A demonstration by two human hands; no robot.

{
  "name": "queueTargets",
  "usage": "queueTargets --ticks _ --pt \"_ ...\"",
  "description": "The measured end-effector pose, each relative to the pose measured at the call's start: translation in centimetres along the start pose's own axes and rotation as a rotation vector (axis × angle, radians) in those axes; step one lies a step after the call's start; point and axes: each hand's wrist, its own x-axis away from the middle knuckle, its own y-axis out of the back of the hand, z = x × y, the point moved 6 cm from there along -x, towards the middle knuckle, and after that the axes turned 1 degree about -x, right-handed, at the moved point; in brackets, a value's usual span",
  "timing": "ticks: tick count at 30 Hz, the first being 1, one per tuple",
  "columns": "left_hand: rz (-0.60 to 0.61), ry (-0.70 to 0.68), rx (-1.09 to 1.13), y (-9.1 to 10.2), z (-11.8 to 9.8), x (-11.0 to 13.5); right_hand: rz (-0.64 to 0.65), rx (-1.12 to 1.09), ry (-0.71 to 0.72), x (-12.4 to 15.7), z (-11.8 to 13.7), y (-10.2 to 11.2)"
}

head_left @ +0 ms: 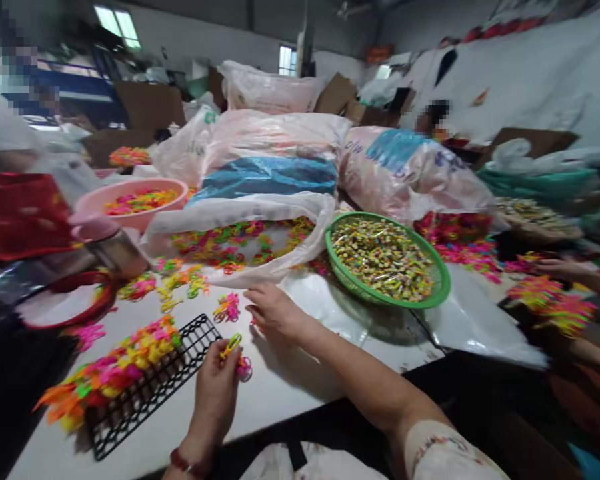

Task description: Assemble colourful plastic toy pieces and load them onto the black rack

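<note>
My left hand (217,390) is closed on several small looped plastic pieces (234,347) in yellow-green, orange and pink, just past the right end of a black grid rack (153,387). Bright orange, pink, yellow and green plastic pieces (125,360) stand in rows along the rack's far side. Farther forward, my right hand (275,310) has its fingers bent together low over the white table (285,373). A bit of pink shows under its fingertips, too small to name. Beside those fingertips lies a small heap of pink and orange pieces (227,307).
Loose coloured pieces (185,283) spill from an open white sack (300,257). A green basket (443,297) of small wrapped items stands right. Left are a pink basin (180,200), a red-rimmed dish (111,293) and a tumbler (117,250). Another person's hand (563,270) is at far right.
</note>
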Motion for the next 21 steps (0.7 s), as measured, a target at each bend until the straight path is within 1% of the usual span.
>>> queueTargets --ticks 1,2,4,5,6,7,8,9,11,13,16,18,21 --pt "0.000 0.010 -0.001 0.0 0.1 0.0 -0.067 0.042 -0.007 1.1 -1.3 2.7" --pt "0.000 0.018 0.005 0.0 0.1 0.0 -0.122 0.104 -0.052 2.1 -3.1 5.5" --pt "-0.001 0.034 0.022 -0.2 0.2 0.0 -0.169 0.224 -0.219 4.2 -8.0 11.1" --pt "-0.004 0.041 0.029 -0.3 0.2 0.0 -0.165 0.274 -0.334 5.2 -10.8 13.6" --pt "-0.008 0.046 0.030 -0.4 0.2 0.0 -0.125 0.308 -0.467 6.3 -13.5 15.4" --pt "-0.017 0.048 0.027 -0.5 0.1 0.0 -0.052 0.317 -0.597 7.2 -16.1 16.6" --pt "-0.029 0.050 0.023 -0.6 0.1 0.0 0.032 0.306 -0.705 8.1 -18.3 17.1" --pt "-0.036 0.054 0.020 -0.7 0.0 0.1 0.095 0.291 -0.767 8.6 -19.9 17.1" --pt "-0.041 0.056 0.005 -0.8 0.0 0.1 0.179 0.259 -0.819 8.9 -21.9 16.0" --pt "-0.033 0.040 -0.025 -0.8 -0.2 0.2 0.201 0.253 -0.841 8.4 -22.9 14.2" --pt "-0.021 0.020 -0.038 -0.9 -0.3 0.3 0.186 0.275 -0.899 7.2 -23.9 12.1" --pt "-0.010 0.023 -0.005 -1.1 -0.2 0.3 0.169 0.292 -0.930 6.4 -24.5 11.6" --pt "-0.002 0.015 0.017 -1.2 -0.2 0.3 0.160 0.311 -0.943 5.7 -25.4 12.0"
